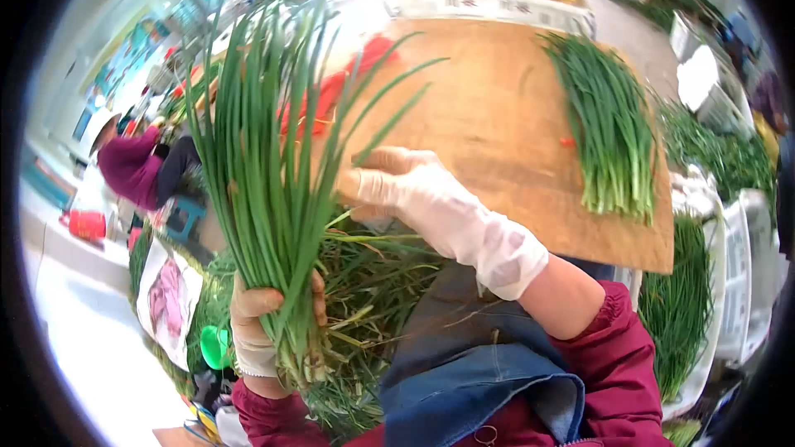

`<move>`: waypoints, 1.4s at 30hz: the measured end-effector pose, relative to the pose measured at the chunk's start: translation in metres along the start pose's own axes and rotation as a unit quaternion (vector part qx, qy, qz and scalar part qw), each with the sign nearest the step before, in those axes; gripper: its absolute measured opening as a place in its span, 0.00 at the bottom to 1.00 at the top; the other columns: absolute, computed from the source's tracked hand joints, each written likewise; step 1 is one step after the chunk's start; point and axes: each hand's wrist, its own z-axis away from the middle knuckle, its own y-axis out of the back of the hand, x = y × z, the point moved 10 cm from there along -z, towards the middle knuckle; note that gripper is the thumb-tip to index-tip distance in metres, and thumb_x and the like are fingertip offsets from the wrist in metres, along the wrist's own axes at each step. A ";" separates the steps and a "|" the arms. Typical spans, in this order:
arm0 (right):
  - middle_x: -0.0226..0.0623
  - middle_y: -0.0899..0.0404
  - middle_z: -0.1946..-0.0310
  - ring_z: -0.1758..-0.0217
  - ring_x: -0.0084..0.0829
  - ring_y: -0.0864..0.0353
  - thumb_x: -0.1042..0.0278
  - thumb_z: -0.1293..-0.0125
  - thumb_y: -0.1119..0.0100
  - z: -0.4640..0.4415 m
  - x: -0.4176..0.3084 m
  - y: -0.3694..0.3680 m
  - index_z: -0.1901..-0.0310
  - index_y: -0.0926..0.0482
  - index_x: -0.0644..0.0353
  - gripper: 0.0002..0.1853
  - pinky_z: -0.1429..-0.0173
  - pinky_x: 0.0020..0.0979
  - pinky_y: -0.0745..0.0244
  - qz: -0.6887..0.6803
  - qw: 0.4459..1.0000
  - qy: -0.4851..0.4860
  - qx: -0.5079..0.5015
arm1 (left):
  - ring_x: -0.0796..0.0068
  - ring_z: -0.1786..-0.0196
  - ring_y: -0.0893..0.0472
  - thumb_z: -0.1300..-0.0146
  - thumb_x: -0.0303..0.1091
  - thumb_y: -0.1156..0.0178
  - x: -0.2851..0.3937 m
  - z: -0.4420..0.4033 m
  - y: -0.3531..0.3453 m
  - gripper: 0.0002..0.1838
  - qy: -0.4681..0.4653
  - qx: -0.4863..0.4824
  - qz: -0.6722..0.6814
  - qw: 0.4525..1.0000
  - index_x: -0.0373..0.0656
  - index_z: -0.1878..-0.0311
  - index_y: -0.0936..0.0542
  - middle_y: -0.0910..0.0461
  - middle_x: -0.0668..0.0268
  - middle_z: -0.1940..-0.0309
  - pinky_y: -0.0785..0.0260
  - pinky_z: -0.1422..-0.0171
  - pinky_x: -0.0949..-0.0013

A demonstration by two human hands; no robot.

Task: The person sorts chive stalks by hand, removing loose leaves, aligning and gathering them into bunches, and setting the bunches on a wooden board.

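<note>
Gripping the green bunch (265,174) near its pale lower ends, your left hand (255,314) has its fingers closed around the stalks, holding them upright over the near left side of the desk (489,124). Your right hand (414,199) is at the bunch's right edge, fingers half bent; whether they pinch any blades, you cannot tell from here. The held bunch looks unfinished, with ragged, brownish bits at its base, while one neat bundle (609,116) lies near the desk's right edge. More greens (675,306) fill a container beyond that side, and a loose heap (373,298) sits below your hands. You have bare wood between the red strips (339,87) and the bundle; the near edge runs just beside your right wrist, and a crate (497,4) stands by the far edge.
</note>
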 end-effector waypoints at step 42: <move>0.42 0.23 0.70 0.59 0.43 0.21 0.73 0.44 0.44 -0.060 -0.012 -0.004 0.49 0.33 0.68 0.20 0.53 0.42 0.23 -0.187 0.976 0.082 0.082 | 0.51 0.53 0.30 0.64 0.39 0.29 -0.032 0.034 0.063 0.50 -0.207 0.116 -0.767 0.597 0.26 0.38 0.43 0.32 0.48 0.54 0.36 0.48 0.57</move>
